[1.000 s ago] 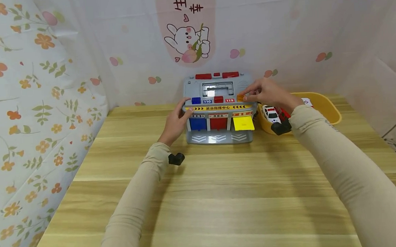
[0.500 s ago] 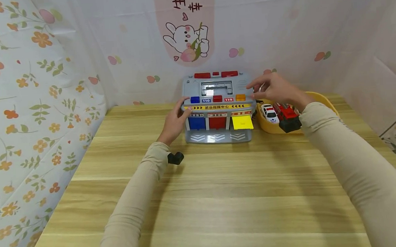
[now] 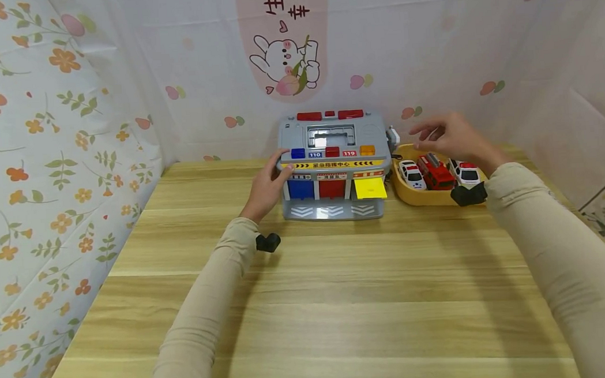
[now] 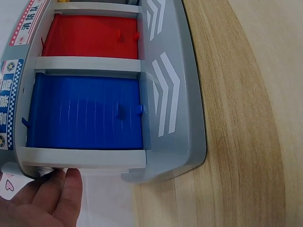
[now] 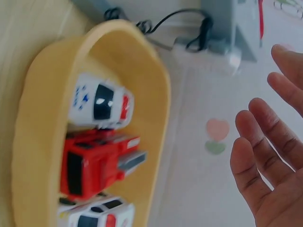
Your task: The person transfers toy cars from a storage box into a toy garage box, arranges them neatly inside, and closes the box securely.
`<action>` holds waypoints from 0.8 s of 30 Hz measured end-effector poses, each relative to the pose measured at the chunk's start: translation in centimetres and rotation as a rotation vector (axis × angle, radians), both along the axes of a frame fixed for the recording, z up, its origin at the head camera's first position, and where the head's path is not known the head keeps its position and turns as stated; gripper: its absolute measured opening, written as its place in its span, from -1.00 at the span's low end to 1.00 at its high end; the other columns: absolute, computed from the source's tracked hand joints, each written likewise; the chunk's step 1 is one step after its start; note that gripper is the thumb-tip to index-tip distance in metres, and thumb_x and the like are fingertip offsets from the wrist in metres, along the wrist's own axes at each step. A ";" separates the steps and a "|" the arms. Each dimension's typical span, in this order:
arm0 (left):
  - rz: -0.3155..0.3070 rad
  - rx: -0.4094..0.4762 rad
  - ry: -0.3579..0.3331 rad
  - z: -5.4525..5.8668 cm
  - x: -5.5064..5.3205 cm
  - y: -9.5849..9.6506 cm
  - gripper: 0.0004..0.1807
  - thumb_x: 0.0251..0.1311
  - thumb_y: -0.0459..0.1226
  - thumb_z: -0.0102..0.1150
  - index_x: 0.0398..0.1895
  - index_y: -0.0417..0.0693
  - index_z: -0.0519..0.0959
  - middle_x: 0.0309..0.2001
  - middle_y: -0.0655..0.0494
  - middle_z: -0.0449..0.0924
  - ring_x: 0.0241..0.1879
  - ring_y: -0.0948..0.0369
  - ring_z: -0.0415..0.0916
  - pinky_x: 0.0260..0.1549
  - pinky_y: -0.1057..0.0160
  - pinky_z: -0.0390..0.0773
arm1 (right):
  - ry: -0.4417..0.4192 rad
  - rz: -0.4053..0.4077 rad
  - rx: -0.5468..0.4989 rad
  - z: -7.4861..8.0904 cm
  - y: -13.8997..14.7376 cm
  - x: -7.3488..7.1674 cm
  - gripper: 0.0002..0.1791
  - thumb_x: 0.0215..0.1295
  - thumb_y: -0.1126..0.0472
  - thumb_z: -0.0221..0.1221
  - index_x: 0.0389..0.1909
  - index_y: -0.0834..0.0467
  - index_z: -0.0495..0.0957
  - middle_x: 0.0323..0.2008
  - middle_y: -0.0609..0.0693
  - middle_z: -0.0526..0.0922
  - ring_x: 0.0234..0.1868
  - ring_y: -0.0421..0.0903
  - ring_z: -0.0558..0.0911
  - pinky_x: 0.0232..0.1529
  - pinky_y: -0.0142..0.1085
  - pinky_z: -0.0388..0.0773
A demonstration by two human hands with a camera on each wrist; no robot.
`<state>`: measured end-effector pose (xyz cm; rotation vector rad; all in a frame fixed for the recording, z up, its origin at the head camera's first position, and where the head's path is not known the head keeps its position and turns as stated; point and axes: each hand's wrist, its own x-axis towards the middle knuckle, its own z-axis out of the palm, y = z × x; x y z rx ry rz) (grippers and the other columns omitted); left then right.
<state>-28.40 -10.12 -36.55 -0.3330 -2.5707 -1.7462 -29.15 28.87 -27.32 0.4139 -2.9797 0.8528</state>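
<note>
A grey toy rescue station (image 3: pixel 334 164) stands at the back of the table. Its blue door (image 4: pixel 85 112) and red door (image 4: pixel 92 37) are down, while the yellow door (image 3: pixel 370 188) is swung up and out. My left hand (image 3: pixel 266 188) grips the station's left end, thumb on the front edge; in the left wrist view its fingers reach to the side wall. My right hand (image 3: pixel 455 138) hovers over the yellow basket (image 3: pixel 412 198), fingers loosely spread and holding nothing. Inside the basket lie a white police car (image 5: pixel 102 101), a red fire truck (image 5: pixel 92 163) and a white toy car (image 3: pixel 466 173).
A white plug-like piece with a black cord (image 5: pixel 175 16) sits at the station's right side. Behind everything hangs a white printed cloth (image 3: pixel 196 62). The wooden table (image 3: pixel 309 304) extends toward me.
My right hand has left the orange button on the station's top right and moved right, over the basket. The left hand keeps its place. More of the basket's vehicles show now.
</note>
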 end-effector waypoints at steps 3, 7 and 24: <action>-0.003 0.007 0.008 0.0 0.0 0.0 -0.50 0.49 0.03 -0.02 0.45 0.34 0.28 0.34 -0.02 0.46 0.25 0.06 0.47 0.36 -0.02 0.45 | 0.016 -0.020 -0.017 -0.6 1.3 0.1 -0.59 0.34 0.16 0.28 0.15 0.25 0.61 -0.02 0.32 0.63 -0.16 0.07 0.60 -0.36 -0.52 0.49; -0.002 0.010 0.009 -0.1 0.0 0.0 -0.50 0.49 0.03 -0.02 0.44 0.33 0.29 0.32 -0.01 0.47 0.23 0.06 0.48 0.36 -0.02 0.45 | 0.031 -0.070 -0.015 -1.6 3.1 0.2 -0.58 0.36 0.10 0.27 0.13 0.25 0.61 -0.01 0.33 0.63 -0.15 0.06 0.59 -0.36 -0.56 0.46; 0.024 -0.038 0.007 0.0 0.0 0.0 -0.48 0.48 0.06 -0.03 0.46 0.39 0.26 0.31 -0.05 0.46 0.21 0.05 0.47 0.36 -0.05 0.45 | -0.088 -0.247 -0.039 -6.0 8.1 1.0 -0.47 0.45 0.11 0.16 0.29 0.35 0.42 0.19 0.49 0.38 0.11 0.40 0.40 -0.13 -0.04 0.57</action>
